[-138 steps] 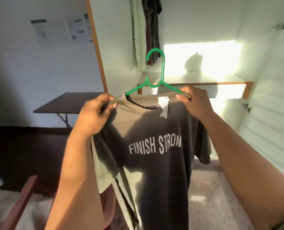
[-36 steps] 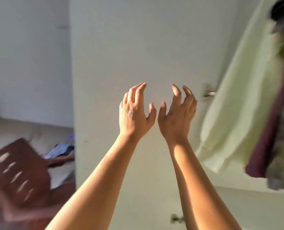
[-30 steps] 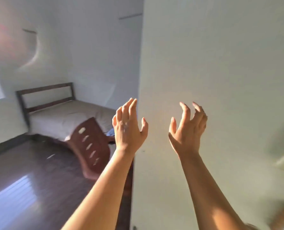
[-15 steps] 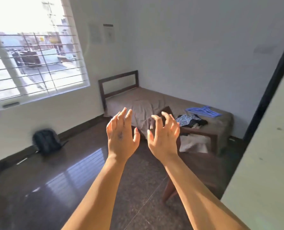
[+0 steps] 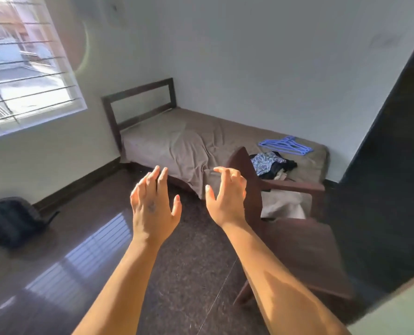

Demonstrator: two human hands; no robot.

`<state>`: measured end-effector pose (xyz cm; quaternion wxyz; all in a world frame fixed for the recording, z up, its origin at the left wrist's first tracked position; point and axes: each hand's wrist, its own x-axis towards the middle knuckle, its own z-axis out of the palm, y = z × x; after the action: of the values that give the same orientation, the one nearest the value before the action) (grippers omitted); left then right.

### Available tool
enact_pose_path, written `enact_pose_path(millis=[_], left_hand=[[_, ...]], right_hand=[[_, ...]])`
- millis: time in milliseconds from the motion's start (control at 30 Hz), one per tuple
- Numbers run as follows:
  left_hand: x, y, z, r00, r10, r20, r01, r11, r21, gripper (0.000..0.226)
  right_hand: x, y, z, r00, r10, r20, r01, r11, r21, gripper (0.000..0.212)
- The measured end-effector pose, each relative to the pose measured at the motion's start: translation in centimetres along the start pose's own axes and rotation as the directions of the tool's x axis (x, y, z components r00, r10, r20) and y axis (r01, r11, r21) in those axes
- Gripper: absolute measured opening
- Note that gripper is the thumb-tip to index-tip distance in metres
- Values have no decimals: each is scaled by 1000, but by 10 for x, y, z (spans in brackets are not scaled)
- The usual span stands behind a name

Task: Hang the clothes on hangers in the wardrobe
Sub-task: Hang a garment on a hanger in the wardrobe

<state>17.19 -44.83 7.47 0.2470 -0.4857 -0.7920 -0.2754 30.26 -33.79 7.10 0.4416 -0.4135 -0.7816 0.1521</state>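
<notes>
My left hand [image 5: 152, 209] and my right hand [image 5: 226, 198] are raised in front of me, both empty with fingers spread. Beyond them a small heap of clothes [image 5: 271, 165], blue-patterned and dark, lies on the bed [image 5: 177, 141]. A stack of blue hangers [image 5: 285, 146] rests on the bed just behind the heap. The clothes and hangers are well beyond my hands, past the chair. The wardrobe interior is out of view; only a pale door edge [image 5: 394, 313] shows at the lower right.
A brown plastic chair [image 5: 297, 243] stands between me and the bed, with pale cloth [image 5: 281, 206] behind it. A black backpack [image 5: 10, 221] sits on the dark floor by the left wall under the barred window [image 5: 20, 68]. A dark doorway [image 5: 389, 165] is at the right.
Earlier I held a grey T-shirt on a green hanger near the wardrobe. Since then both hands have let go, and my view has swung left to the bed; the hands stay empty.
</notes>
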Motion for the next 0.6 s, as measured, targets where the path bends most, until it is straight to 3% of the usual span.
enact_pose_path(millis=[300,433,600], left_hand=[[143,-61,144,976,41,212,-44,999,12,70],[197,-73,206,963,20,268,-5,998,-55,70],[258,-98,317,901,90,425,-81,996,-39,69]], right_hand=[[159,20,151,988,-14,151,14,1000,5,39],[211,44,208,972,73,223,-67,997,-37,41],[300,95,298,899,237,368,-178,966,-186,43]])
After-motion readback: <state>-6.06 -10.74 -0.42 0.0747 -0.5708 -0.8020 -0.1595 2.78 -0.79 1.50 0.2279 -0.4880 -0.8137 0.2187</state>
